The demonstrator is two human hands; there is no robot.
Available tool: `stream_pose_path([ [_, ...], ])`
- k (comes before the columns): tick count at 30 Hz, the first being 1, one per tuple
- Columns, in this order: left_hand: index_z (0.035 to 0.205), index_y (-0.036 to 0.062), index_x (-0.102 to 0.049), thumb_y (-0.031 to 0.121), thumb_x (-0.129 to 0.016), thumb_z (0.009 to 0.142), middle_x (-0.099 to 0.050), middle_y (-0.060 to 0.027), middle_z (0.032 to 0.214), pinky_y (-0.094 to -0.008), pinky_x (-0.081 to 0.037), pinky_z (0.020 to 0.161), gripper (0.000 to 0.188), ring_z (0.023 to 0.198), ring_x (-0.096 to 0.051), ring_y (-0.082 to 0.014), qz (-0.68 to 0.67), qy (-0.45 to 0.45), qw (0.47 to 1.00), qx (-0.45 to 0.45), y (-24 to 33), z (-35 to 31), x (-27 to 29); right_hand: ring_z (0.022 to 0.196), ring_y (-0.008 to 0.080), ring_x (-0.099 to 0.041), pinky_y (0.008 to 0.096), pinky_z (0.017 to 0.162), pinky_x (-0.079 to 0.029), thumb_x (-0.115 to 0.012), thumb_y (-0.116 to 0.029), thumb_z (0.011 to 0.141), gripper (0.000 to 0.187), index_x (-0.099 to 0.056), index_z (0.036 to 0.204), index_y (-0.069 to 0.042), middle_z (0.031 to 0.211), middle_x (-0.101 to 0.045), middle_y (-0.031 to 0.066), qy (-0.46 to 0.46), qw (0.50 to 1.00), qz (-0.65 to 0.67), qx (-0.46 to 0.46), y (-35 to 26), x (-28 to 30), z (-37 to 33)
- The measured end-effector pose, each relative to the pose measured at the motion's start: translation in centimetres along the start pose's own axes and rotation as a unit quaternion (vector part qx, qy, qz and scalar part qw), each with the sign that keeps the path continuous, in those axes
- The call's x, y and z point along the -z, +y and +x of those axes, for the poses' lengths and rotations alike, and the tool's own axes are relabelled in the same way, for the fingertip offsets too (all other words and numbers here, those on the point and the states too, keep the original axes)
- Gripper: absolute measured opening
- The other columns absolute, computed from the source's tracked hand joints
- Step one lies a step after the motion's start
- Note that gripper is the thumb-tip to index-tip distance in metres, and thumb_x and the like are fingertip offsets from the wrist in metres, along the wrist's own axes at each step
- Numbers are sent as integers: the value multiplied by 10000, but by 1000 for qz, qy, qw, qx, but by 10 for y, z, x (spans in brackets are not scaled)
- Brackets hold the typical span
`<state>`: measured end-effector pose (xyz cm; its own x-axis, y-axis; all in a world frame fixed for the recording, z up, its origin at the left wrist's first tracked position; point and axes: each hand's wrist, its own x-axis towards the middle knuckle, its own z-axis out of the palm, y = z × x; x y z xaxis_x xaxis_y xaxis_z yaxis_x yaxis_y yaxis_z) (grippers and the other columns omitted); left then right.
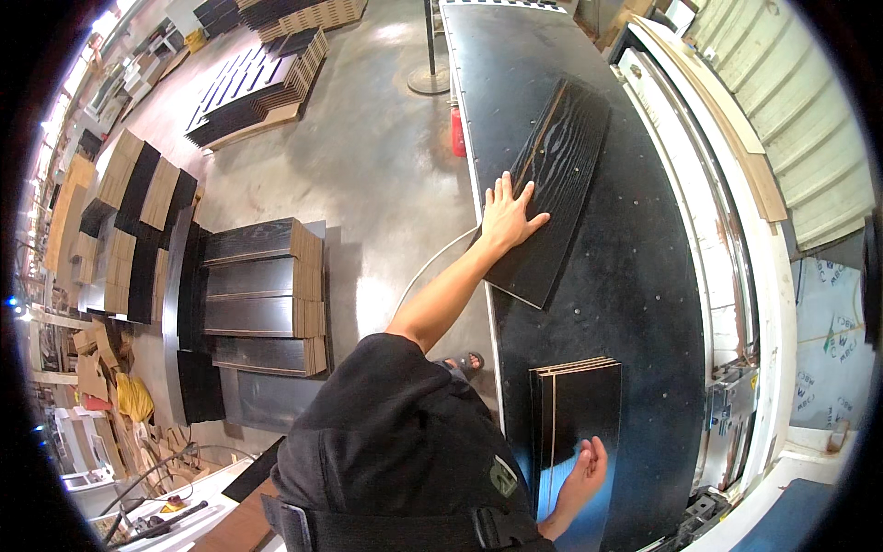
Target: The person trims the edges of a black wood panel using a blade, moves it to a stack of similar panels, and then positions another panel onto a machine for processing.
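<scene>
My left hand [509, 216] lies with fingers spread on the left edge of a black wood-grain panel [568, 152]. That panel rests at a slant on the black-topped bench [635, 276], with a thin brown line along its length. Lower down, near my body, a small stack of black panels [589, 396] shows pale edges at its far end. Over this stack is my right hand [583, 474], its fingers loosely bent and apart from the thumb, with nothing seen in it. Whether it touches the top panel I cannot tell.
Stacked dark boards [253, 294] stand on the floor to the left, with more board piles [262, 87] farther back. A pale rail [727, 221] borders the bench's right side. A thin hose [432, 262] hangs by its left edge, near a red object [457, 133].
</scene>
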<state>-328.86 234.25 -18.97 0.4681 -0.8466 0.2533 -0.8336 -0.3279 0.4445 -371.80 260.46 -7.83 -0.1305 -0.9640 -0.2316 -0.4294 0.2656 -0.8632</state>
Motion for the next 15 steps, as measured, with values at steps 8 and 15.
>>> stream_pose_path([
  [8, 1538, 183, -464, 687, -596, 892, -261, -333, 1605, -559, -262, 1195, 830, 1466, -306, -489, 9, 4, 1000, -7, 4, 3, -4, 1480, 564, -186, 696, 1139, -231, -622, -631, 913, 820, -423, 1567, -178, 1644, -211, 278, -16, 892, -447, 63, 116, 68, -73],
  [15, 1535, 166, -462, 669, -604, 892, -285, -344, 1590, -587, -261, 1190, 829, 1463, -311, -492, 16, 8, 1000, -10, -1, -2, -2, 1504, 487, -247, 675, 1159, -266, -273, -817, 950, 818, -362, 1597, -324, 1670, -250, 176, 51, 760, -644, 70, 210, 71, -103],
])
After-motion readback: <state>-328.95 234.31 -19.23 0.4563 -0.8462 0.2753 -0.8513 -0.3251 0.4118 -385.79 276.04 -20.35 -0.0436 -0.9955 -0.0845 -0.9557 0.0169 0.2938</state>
